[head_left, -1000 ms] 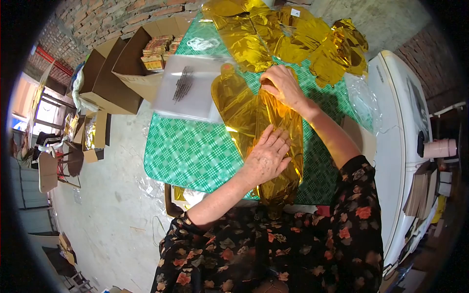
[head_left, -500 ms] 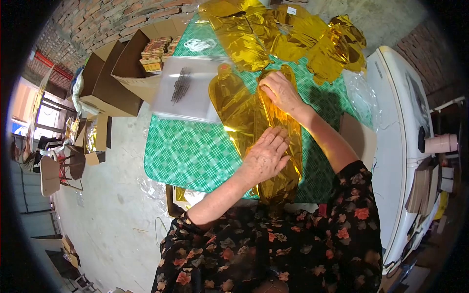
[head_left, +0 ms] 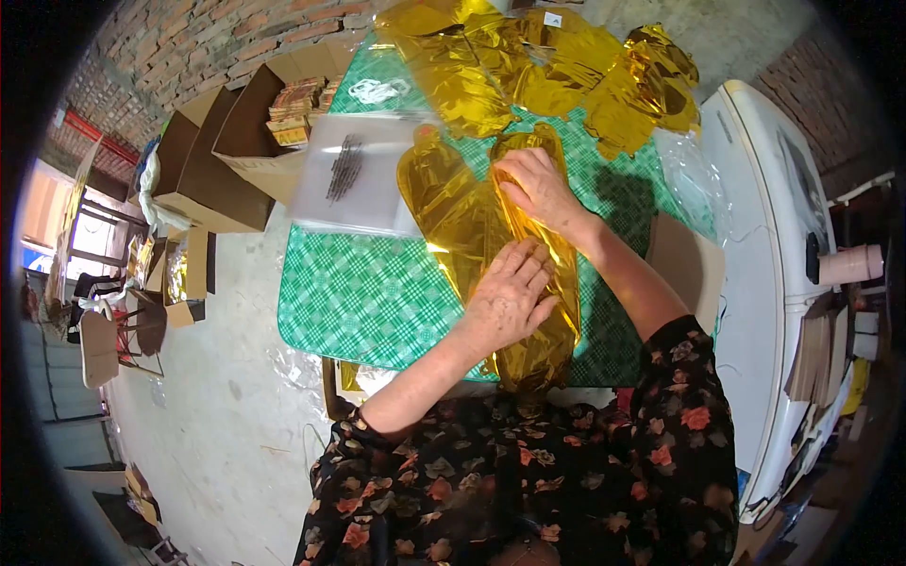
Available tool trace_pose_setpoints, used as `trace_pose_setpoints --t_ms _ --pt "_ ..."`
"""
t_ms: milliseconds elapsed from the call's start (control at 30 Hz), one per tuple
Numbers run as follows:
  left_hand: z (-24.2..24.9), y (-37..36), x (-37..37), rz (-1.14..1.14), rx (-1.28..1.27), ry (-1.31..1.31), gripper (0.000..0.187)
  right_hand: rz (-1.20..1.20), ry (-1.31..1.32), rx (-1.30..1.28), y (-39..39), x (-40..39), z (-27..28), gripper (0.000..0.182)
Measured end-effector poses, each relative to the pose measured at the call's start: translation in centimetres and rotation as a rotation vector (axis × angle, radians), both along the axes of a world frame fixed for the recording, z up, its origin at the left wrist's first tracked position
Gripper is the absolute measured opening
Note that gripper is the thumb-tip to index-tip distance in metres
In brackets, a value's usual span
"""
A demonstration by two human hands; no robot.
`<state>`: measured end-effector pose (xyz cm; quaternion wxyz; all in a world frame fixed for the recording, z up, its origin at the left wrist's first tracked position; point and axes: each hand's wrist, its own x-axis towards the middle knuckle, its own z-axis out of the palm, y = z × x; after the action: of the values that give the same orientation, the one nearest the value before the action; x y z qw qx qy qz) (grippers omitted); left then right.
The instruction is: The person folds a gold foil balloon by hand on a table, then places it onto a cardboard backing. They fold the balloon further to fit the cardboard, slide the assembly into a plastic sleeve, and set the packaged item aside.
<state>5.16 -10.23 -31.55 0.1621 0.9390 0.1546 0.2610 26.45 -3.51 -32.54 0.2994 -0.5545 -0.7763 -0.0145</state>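
Observation:
A flat, deflated gold foil balloon (head_left: 441, 193) lies on a green checked tablecloth (head_left: 363, 292), its right part folded lengthwise into a narrow strip. My left hand (head_left: 510, 297) rests flat on the strip's lower half, palm down with fingers stretched out. Higher up, my right hand (head_left: 543, 191) has its fingers curled over the foil and pinches the folded layer near its top. My fingers cover part of the fold. More flat gold foil balloons (head_left: 557, 71) lie heaped at the table's far edge, one with a small white label (head_left: 553, 19).
Clear plastic sleeves (head_left: 363, 179) lie left of the foil. Beyond them stand open cardboard boxes (head_left: 212, 179), one with bundled packets (head_left: 300, 108). A piece of cardboard (head_left: 684, 269) and clear plastic wrap (head_left: 694, 179) are at the right, beside a white fridge (head_left: 764, 217).
My right hand has slid slightly toward me along the fold. My left hand has shifted slightly up the strip. The view has turned a little.

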Motion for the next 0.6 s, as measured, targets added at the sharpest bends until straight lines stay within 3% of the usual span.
trace_pose_setpoints --t_ms 267,433,600 --pt "2.4 2.7 0.2 0.13 -0.04 -0.183 0.042 -0.006 -0.013 -0.002 0.1 0.2 -0.4 0.037" --pt "1.6 9.3 0.2 0.195 -0.008 -0.062 0.036 -0.016 -0.068 0.057 0.5 0.5 -1.3 0.038" --pt "1.1 12.4 0.4 0.176 -0.008 -0.058 0.046 -0.023 -0.061 0.048 0.3 0.4 -0.9 0.039"
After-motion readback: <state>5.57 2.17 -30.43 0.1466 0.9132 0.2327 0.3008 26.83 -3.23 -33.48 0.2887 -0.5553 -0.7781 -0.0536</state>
